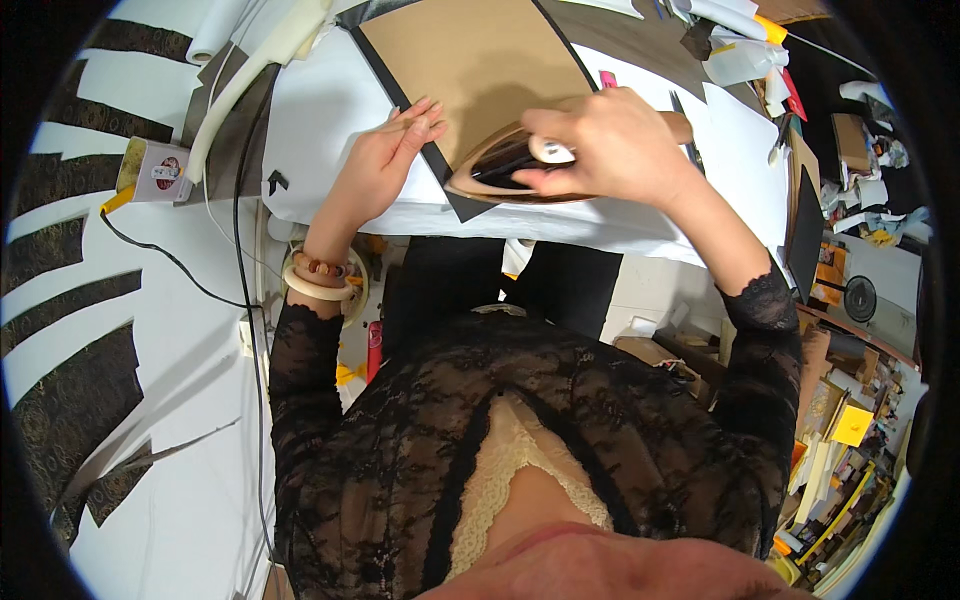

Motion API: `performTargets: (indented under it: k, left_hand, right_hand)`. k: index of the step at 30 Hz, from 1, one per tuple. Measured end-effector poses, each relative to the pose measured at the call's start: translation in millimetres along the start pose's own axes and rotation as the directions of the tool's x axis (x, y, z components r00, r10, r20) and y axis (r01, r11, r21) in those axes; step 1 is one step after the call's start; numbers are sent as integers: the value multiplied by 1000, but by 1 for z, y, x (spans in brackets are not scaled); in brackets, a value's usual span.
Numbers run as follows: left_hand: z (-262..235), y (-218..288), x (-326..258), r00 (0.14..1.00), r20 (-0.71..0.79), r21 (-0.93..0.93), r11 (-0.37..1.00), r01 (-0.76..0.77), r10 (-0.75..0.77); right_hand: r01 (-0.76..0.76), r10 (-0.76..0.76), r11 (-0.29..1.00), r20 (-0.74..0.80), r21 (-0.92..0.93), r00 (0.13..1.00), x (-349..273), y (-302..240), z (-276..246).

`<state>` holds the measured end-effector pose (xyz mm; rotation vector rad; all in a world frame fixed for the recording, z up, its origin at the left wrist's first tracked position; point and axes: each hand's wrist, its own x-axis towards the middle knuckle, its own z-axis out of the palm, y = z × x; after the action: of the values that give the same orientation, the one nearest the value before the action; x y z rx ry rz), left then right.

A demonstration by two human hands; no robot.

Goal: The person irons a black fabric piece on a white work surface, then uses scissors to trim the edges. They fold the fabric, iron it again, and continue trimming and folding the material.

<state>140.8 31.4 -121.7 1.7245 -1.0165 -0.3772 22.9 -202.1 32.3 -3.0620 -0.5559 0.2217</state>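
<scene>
A tan board (480, 55) with black edging strips lies on the white-covered table (320, 130). My left hand (395, 150) rests at its left edge, fingers stretched out over the black strip, holding nothing. My right hand (615, 145) is closed round the handle of what looks like a clothes iron (475, 180), brown and shiny with a pointed front toward the left. The iron lies low over the board's near edge, its tip by the black corner. My fingers hide much of its handle, and I cannot tell whether its sole touches the board.
Black patterned strips (75, 375) lie on a white surface at left, near a small box (155, 170) and a black cable (243, 200). Right of the board are a dark slim tool (686, 128) and a pink object (608, 79). A clear bottle (740, 62) stands far right; cluttered shelves (840, 420) fill the right.
</scene>
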Motion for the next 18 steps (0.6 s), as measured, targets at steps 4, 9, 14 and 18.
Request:
performTargets:
  k: [4,9,14,18]
  left_hand:
    - [4,5,-1,1000,-25,31,999,-15,16]
    - [26,41,-6,973,-90,398,903,-160,212]
    - [88,82,-2,953,228,597,744,-299,200]
    - [102,59,5,949,284,734,607,-306,135]
  right_hand:
    - [-11,7,999,-121,-32,993,-20,30,10]
    - [-85,125,984,-273,154,954,-56,67,-3]
    - [-395,491,871,-569,294,660,-122,88,-29]
    - [-518,656,745,-599,420,459,-171,74,-34]
